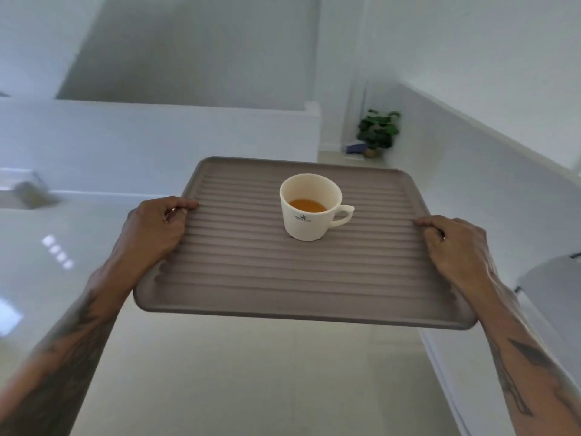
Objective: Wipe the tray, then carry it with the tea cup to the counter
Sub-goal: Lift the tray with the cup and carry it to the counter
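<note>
A grey-brown ribbed tray is held level in the air in front of me, above a pale tiled floor. A white tea cup with orange-brown tea stands upright on the tray's far half, its handle pointing right. My left hand grips the tray's left rim, thumb on top. My right hand grips the right rim the same way. Both forearms reach in from the bottom corners.
A white low wall or counter runs across ahead on the left. A potted green plant sits on the floor in the far corner. A white wall with a skirting edge runs along the right. A grey rounded object is at right.
</note>
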Motion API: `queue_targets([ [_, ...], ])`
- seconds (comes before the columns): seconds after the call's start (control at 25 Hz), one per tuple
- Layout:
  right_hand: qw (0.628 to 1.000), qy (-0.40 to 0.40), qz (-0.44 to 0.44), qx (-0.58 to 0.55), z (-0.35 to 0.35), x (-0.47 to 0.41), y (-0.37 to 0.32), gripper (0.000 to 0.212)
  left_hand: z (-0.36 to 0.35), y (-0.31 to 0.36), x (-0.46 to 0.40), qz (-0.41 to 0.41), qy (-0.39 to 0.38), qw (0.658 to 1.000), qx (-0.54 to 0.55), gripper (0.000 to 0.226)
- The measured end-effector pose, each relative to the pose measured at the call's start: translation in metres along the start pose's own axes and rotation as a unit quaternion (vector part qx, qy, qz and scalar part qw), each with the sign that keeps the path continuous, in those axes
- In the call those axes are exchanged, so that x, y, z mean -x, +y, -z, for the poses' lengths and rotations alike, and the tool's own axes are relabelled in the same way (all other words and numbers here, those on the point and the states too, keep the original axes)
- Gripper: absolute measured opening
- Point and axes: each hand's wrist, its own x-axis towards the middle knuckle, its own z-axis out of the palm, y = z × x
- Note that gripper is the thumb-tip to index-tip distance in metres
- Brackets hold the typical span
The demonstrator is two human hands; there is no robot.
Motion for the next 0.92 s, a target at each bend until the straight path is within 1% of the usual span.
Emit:
queue_targets([
  [0.12, 0.997, -0.02, 0.078, -0.024, -0.06, -0.042, -0.067, 0.031, 0.047, -0.049, -0.012, 0.054, 0.063, 0.996, -0.021, 0.031],
  [0.24, 0.986, -0.042, 0.153, -0.043, -0.116, -0.083, -0.132, 0.044, 0.082, -0.091, -0.023, 0.1, 0.12, 0.987, -0.035, 0.029],
  [0.28, 0.982, -0.049, 0.174, -0.051, -0.133, -0.095, -0.152, 0.045, 0.092, -0.103, -0.027, 0.118, 0.137, 0.983, -0.038, 0.029],
  [0.36, 0.972, -0.069, 0.212, -0.071, -0.168, -0.123, -0.199, 0.041, 0.112, -0.127, -0.037, 0.157, 0.175, 0.971, -0.046, 0.029],
  [0.48, 0.949, -0.1, 0.28, -0.105, -0.211, -0.154, -0.267, 0.046, 0.136, -0.156, -0.04, 0.214, 0.231, 0.948, -0.039, 0.031],
  [0.56, 0.931, -0.131, 0.318, -0.119, -0.241, -0.171, -0.317, 0.039, 0.154, -0.178, -0.039, 0.251, 0.272, 0.928, -0.039, 0.032],
  [0.64, 0.915, -0.152, 0.35, -0.132, -0.27, -0.177, -0.364, 0.029, 0.172, -0.197, -0.036, 0.282, 0.294, 0.912, -0.046, 0.033],
  [0.8, 0.873, -0.196, 0.41, -0.178, -0.331, -0.167, -0.463, 0.028, 0.217, -0.246, -0.026, 0.337, 0.341, 0.875, -0.068, 0.032],
  [0.92, 0.852, -0.222, 0.425, -0.209, -0.378, -0.143, -0.535, 0.028, 0.261, -0.291, -0.024, 0.359, 0.371, 0.853, -0.074, 0.029],
])
